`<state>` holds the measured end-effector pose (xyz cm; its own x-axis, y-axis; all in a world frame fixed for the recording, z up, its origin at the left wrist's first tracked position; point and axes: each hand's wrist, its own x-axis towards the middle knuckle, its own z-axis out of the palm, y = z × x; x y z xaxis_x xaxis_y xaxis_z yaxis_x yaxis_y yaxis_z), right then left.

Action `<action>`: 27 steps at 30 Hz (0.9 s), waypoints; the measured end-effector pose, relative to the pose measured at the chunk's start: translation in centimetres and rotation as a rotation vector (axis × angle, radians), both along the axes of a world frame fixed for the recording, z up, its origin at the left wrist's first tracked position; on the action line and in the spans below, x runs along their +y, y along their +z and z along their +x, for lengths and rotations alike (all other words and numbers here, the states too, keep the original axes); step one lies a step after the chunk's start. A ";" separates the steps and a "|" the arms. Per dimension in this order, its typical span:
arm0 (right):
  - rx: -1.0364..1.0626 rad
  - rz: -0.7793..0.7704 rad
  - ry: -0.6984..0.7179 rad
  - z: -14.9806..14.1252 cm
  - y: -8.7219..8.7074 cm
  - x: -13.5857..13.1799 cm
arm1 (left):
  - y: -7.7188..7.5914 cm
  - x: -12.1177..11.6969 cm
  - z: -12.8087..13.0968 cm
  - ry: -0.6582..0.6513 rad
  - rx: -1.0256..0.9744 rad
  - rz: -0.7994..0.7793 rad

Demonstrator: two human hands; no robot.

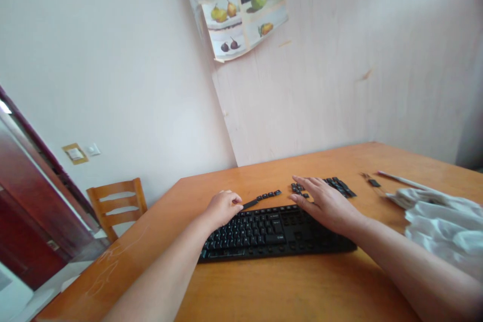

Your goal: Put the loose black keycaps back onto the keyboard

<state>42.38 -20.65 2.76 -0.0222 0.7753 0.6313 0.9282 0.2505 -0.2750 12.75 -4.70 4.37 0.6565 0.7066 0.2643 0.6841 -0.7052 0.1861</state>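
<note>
A black keyboard lies on the wooden table, many keycaps in place on its left part and the right part looking bare of them. At its far left edge, my left hand has its thumb and forefinger pinched together, at the near end of a long black bar-shaped keycap. What is between these fingertips, if anything, is hidden. Several small keycaps continue in a row from the bar. My right hand is spread open over the keyboard's right part, fingers extended toward a small cluster of loose keycaps.
More loose black keycaps lie behind my right hand. On the right are a crumpled whitish plastic bag, a long pale stick and a small dark object. A wooden chair stands beyond the table's left edge; fruit pictures hang on the wall.
</note>
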 end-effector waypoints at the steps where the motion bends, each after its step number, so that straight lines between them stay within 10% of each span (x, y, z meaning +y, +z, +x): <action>1: 0.001 0.002 -0.011 0.1 0.0 0.0 | -0.1 0.4 0.4 0.002 0.019 -0.019; 27: -0.005 -0.032 -0.074 0.0 0.0 0.0 | 0.0 2.0 2.5 0.044 0.197 -0.161</action>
